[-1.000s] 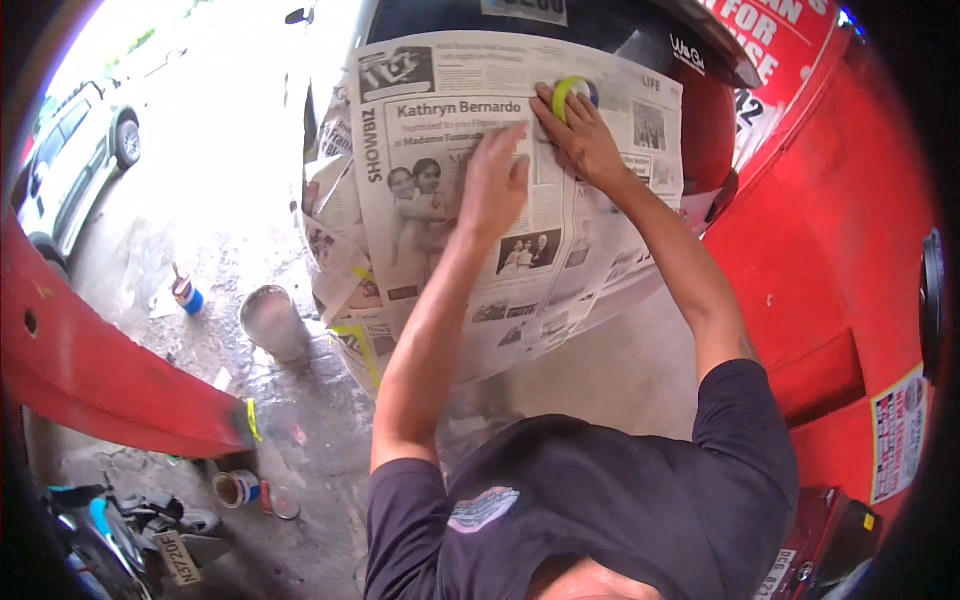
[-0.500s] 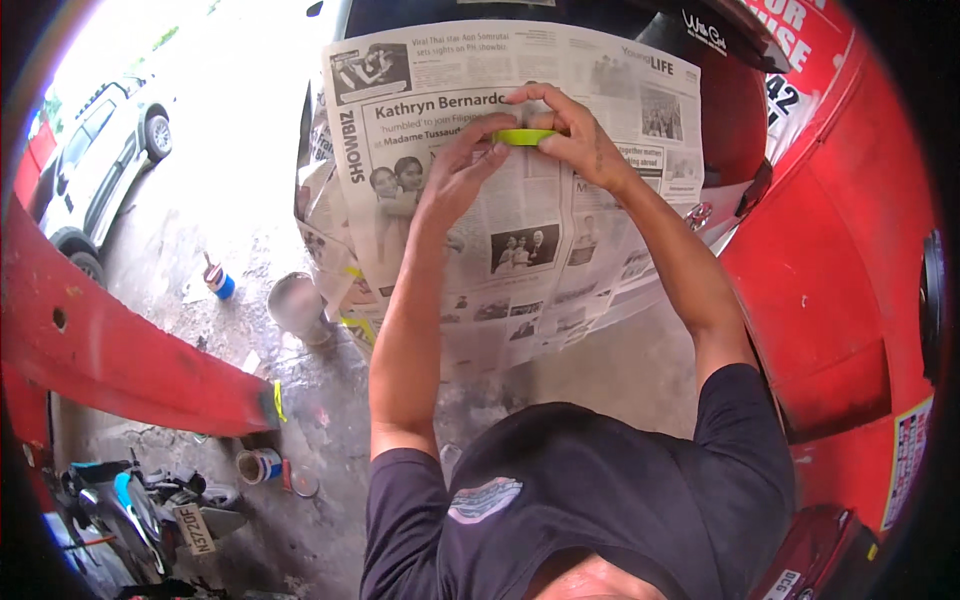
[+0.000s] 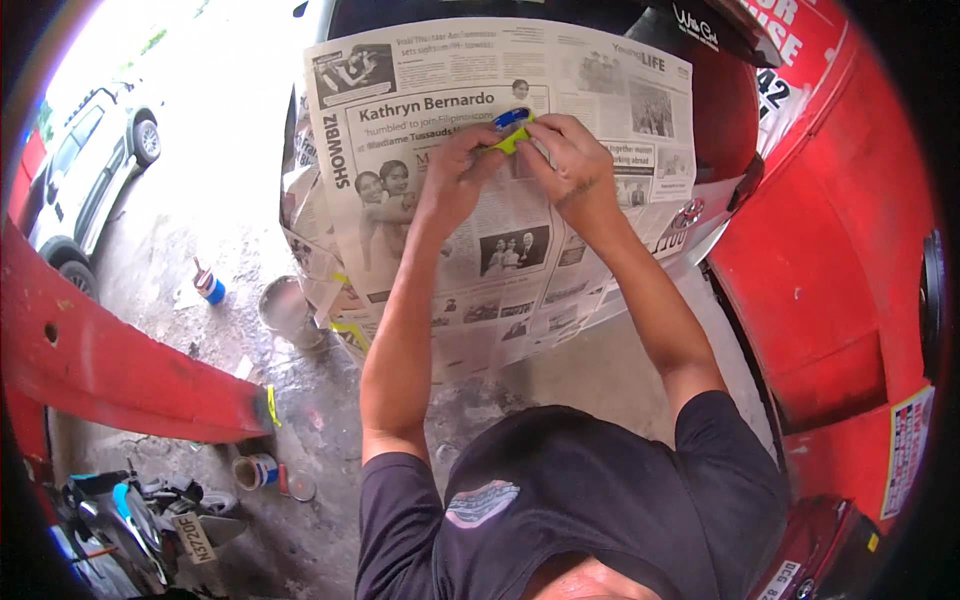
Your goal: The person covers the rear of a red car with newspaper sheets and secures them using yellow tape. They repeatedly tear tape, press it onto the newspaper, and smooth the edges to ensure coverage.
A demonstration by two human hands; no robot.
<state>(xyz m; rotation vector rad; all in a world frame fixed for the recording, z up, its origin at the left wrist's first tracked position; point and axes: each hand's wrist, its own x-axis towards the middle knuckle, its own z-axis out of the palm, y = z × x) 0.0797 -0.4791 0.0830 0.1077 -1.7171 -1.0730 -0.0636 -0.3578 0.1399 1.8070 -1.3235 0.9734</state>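
Tape roll (image 3: 513, 140), upper centre of frame, just tipped; blue core now shows. My left hand (image 3: 453, 182) and right hand (image 3: 582, 172) both pinch its yellow-green band, so neither looks free for the newspaper (image 3: 500, 215).

Newspaper sheet (image 3: 500, 205): bold black headlines, vertical section title, fine body text — wording not copied. White script (image 3: 696, 27) on dark vehicle (image 3: 722, 130). Character plates: motorcycle plate (image 3: 195, 537), red car plate (image 3: 780, 578). White capitals on red banner (image 3: 815, 60) — lettered poster (image 3: 907, 450) on red panel (image 3: 830, 270).
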